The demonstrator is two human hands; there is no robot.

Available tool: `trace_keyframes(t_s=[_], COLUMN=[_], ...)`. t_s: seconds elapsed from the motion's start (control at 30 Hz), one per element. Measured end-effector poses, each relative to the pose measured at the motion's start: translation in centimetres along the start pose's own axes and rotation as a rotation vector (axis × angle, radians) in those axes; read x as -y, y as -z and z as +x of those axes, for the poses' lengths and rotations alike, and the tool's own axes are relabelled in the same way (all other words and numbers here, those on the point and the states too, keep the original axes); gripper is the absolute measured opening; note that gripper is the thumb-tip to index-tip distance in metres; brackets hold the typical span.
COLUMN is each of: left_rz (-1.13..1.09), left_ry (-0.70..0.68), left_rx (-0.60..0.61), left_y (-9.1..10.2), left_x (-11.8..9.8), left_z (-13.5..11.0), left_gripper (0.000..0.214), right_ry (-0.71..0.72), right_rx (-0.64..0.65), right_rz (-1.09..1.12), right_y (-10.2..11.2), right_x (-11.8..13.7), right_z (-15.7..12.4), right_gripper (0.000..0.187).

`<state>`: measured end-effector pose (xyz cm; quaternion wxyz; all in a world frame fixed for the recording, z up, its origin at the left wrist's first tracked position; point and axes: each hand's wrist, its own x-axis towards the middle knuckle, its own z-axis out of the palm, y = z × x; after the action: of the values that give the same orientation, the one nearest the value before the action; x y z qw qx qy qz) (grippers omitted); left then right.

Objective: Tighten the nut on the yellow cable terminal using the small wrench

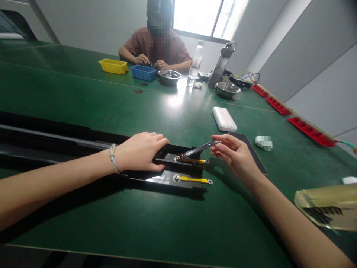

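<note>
My right hand [232, 152] pinches the far end of a metal wrench [196, 150] between thumb and fingers. The wrench's other end sits at the nut on the upper yellow wire lug [195, 161], inside a long black metal channel [164, 160]. Over the channel's walls lies my left hand [146, 152], fingers wrapped across the top and thumb on the near side, gripping it. A second yellow wire with ring terminals [195, 180] is fastened by a nut in the nearer channel [158, 179] and sticks out past its end.
Across the green table [111, 102] a person [158, 48] sits behind a yellow bin [113, 66], a blue bin [143, 73] and a metal bowl [169, 77]. Bottles [195, 65] stand nearby. A white power bank [224, 119] and red trays [309, 131] are on the right.
</note>
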<state>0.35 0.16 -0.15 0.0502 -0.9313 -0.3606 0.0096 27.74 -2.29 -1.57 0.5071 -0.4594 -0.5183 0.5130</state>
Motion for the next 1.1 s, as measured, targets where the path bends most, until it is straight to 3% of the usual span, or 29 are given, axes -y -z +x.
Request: trace_keyframes(t_s=[0.3,0.7,1.1], left_rz=[-0.002,0.001,0.004], left_ry=[0.002,-0.004,-0.005], left_rx=[0.008,-0.005,0.005], left_y=[0.0,-0.2,-0.1], left_x=[0.0,0.1,0.1], left_z=[0.1,0.0,0.0], left_gripper=[0.054,0.053,0.053], right_ry=[0.077,0.316,0.177], right_rx=[0.08,0.155,0.03], right_rz=[-0.102,-0.237,-0.254], right_y=[0.6,-1.4,0.3], right_x=[0.1,1.2,0.4], right_z=[-0.1,-2.2,-0.3], right_gripper=[0.022,0.026,0.023])
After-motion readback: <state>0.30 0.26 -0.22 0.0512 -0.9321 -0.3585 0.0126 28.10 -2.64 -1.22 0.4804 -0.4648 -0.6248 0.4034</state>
